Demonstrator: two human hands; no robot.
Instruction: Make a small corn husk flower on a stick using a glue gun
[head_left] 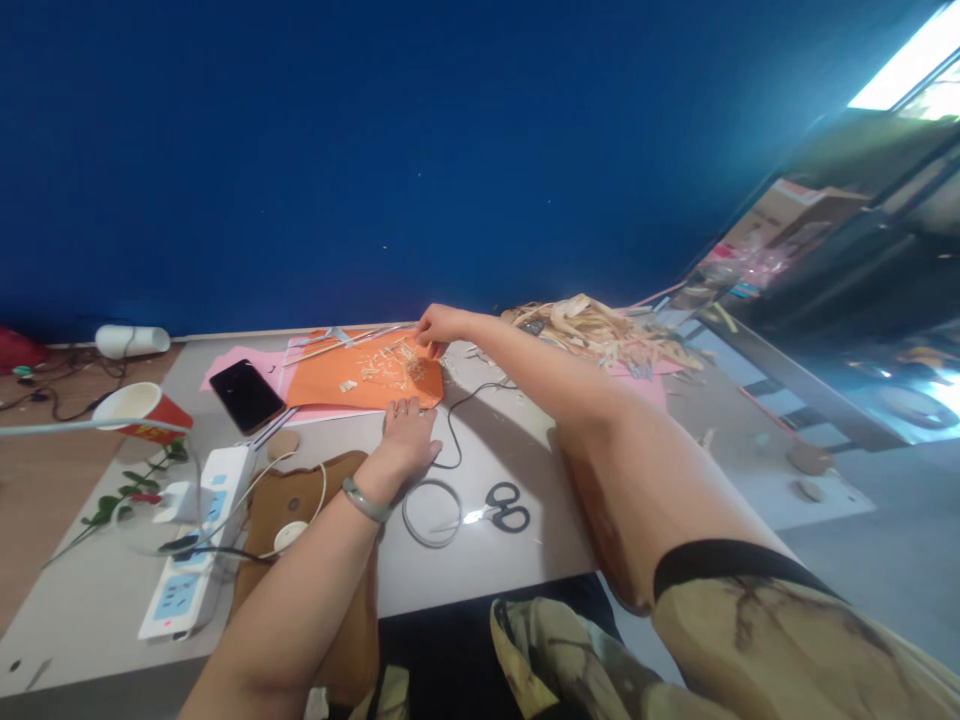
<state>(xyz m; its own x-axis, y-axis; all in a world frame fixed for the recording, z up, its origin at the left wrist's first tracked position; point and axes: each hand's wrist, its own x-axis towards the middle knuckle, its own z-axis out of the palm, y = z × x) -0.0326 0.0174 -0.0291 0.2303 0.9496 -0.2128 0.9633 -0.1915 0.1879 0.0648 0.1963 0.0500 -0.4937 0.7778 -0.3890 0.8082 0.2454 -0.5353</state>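
My left hand (409,437) lies with its fingers stretched over the near edge of an orange sheet (322,385). My right hand (442,328) reaches to the far right part of the same sheet, fingers bent down and drawn together; what they hold, if anything, is hidden. Beneath and beside those fingers lies a heap of small pale scraps (390,368), spread across the orange surface. Thin sticks (352,345) rest along the sheet's far side. Pink paper (334,412) shows under it. Scissors (504,508) and a coiled grey loop (406,522) lie nearer to me.
Left stand a phone (246,396), a paper cup (146,408), a white power strip (196,545) with cords, and a leafy sprig (105,510). A pile of pale strips (592,330) lies behind my right arm. The blue wall (420,160) closes off the back.
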